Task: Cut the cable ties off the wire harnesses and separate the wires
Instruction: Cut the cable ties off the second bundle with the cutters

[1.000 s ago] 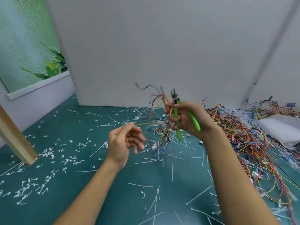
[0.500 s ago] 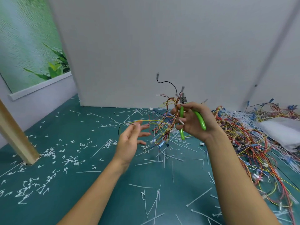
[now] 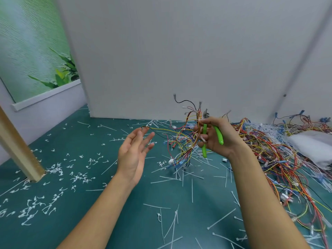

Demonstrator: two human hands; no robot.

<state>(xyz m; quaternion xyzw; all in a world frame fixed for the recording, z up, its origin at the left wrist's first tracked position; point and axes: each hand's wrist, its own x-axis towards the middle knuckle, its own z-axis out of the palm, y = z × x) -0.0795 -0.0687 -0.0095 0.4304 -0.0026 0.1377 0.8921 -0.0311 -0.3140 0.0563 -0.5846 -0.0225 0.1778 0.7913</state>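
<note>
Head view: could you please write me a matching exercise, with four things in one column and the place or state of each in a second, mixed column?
Column A
1. left hand
2. green-handled cutters
3. pile of wires
4. wooden post

Column B
a. stands at the left edge of the view
b. open, fingers straight
c. gripped in the right hand
d. lies on the green floor at the right

Pairs: 1-b, 2-c, 3-d, 4-a

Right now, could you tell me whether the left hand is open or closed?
Open: the left hand shows its palm, fingers straight and spread.
</note>
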